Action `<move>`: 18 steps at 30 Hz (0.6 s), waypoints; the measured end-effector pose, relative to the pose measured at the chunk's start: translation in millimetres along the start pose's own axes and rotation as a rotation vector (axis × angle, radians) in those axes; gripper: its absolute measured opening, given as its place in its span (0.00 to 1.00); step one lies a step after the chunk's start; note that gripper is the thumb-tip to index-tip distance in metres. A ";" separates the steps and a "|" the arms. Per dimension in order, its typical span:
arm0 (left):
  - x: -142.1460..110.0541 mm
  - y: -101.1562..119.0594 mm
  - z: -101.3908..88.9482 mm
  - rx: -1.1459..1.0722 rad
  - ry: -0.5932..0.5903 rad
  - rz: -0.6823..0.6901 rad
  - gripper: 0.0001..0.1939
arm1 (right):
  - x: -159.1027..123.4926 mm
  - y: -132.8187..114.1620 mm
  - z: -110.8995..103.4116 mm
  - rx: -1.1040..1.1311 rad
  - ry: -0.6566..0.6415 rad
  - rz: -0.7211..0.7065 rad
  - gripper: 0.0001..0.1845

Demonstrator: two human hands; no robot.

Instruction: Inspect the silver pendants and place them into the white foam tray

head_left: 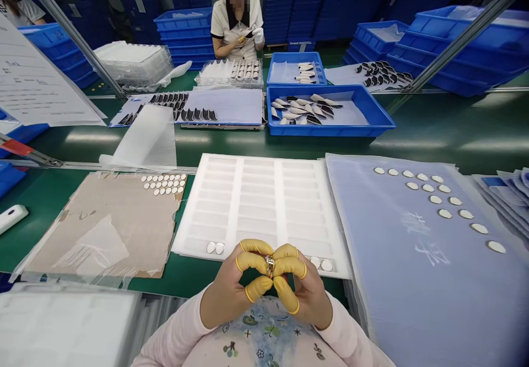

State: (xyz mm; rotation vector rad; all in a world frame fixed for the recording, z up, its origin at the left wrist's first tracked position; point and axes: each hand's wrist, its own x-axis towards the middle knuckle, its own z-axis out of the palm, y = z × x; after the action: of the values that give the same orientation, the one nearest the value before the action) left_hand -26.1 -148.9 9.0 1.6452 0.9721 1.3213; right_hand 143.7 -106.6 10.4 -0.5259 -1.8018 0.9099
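My left hand (233, 292) and my right hand (303, 295) meet close to my chest, both wearing yellow finger cots. Their fingertips pinch one small shiny metal part (269, 265) between them. Just beyond lies a white foam tray (260, 201) with rows of shallow pockets; two silver oval parts (215, 248) sit in its near-left pocket and two more silver oval parts (321, 264) at its near right. A group of small white oval parts (164, 183) lies on a brown sheet (111, 224) to the left.
A blue corrugated sheet (413, 257) at right carries several oval parts (438, 198). Across the green belt (446, 135) stand blue bins (326, 111) with black and white pieces, and a person (237, 22) works opposite. A white device (11, 216) lies far left.
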 end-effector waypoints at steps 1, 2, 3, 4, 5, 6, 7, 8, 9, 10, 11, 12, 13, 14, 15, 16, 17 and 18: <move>1.0 0.6 0.5 0.028 0.000 0.014 0.06 | -0.3 0.0 -0.9 -0.009 0.001 -0.004 0.08; 1.6 0.8 0.8 0.047 0.000 0.024 0.06 | -0.9 0.3 -1.6 -0.017 0.001 -0.008 0.09; 1.8 0.5 1.1 0.056 0.004 0.033 0.06 | -1.9 0.8 -2.0 -0.021 -0.004 -0.015 0.09; 1.5 -0.4 1.3 0.054 0.010 0.041 0.07 | -3.3 1.7 -2.2 -0.018 -0.007 -0.023 0.10; 0.8 -1.7 1.5 0.046 0.018 0.050 0.07 | -5.1 2.9 -2.1 -0.006 -0.003 -0.030 0.10; -0.2 -3.5 1.6 0.035 0.024 0.058 0.08 | -7.1 4.4 -1.9 0.014 0.013 -0.029 0.10; -1.5 -5.4 1.7 0.024 0.028 0.063 0.09 | -9.1 6.2 -1.6 0.038 0.042 -0.019 0.10; -2.8 -7.4 1.7 0.017 0.029 0.066 0.10 | -10.9 8.0 -1.3 0.063 0.075 0.006 0.08; -4.0 -9.2 1.7 0.016 0.027 0.065 0.12 | -12.4 9.7 -1.1 0.086 0.105 0.045 0.07; -5.1 -10.7 1.6 0.017 0.023 0.063 0.13 | -13.3 11.3 -1.1 0.104 0.117 0.092 0.05; -5.9 -11.8 1.4 0.022 0.019 0.065 0.14 | -13.7 12.6 -1.3 0.120 0.105 0.139 0.05; -6.2 -12.5 1.3 0.031 0.014 0.068 0.15 | -13.5 13.6 -1.5 0.135 0.076 0.182 0.06; -6.2 -12.8 1.2 0.042 0.008 0.072 0.16 | -12.9 14.3 -1.9 0.148 0.040 0.215 0.09; -5.6 -12.6 1.1 0.057 0.002 0.080 0.16 | -12.1 14.7 -2.2 0.156 0.009 0.235 0.12; -4.7 -12.1 1.1 0.074 -0.004 0.092 0.17 | -11.3 14.9 -2.4 0.159 -0.011 0.245 0.15; -3.4 -11.4 1.2 0.094 -0.010 0.108 0.18 | -10.5 15.0 -2.5 0.158 -0.019 0.249 0.16; -2.0 -10.6 1.3 0.114 -0.016 0.128 0.18 | -9.9 14.9 -2.4 0.154 -0.017 0.248 0.16; -0.4 -9.8 1.5 0.133 -0.019 0.151 0.19 | -9.6 14.8 -2.1 0.149 -0.015 0.246 0.16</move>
State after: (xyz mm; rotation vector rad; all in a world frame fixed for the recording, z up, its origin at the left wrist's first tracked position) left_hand -25.5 -145.6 -0.4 1.8604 0.9577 1.3621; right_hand 148.7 -103.4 -6.4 -0.6562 -1.6900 1.2088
